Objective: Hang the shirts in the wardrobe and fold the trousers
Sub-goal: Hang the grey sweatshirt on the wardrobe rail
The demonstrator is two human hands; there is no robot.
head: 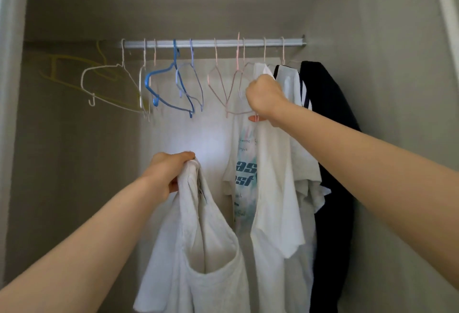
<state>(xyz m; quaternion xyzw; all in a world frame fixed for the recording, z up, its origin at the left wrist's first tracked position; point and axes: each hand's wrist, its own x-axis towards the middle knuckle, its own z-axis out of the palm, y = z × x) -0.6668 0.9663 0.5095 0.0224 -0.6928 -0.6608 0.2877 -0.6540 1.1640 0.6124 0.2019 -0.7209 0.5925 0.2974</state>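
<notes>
A white T-shirt (198,250) hangs from my left hand (169,173), which grips its bunched top below the rail, neck opening sagging open. My right hand (267,99) is raised to the right and is closed round the shoulder of a white printed shirt (250,163) and its pink hanger (238,84) on the metal rail (213,43). Two more shirts hang further right: a white one (290,89) and a dark navy one (330,138).
Several bare hangers dangle from the rail's left and middle: yellow (59,69), white (109,74), blue (164,89) and pink (218,84). Grey wardrobe walls (387,89) close in left, right and above. A pale back panel shows behind the hangers.
</notes>
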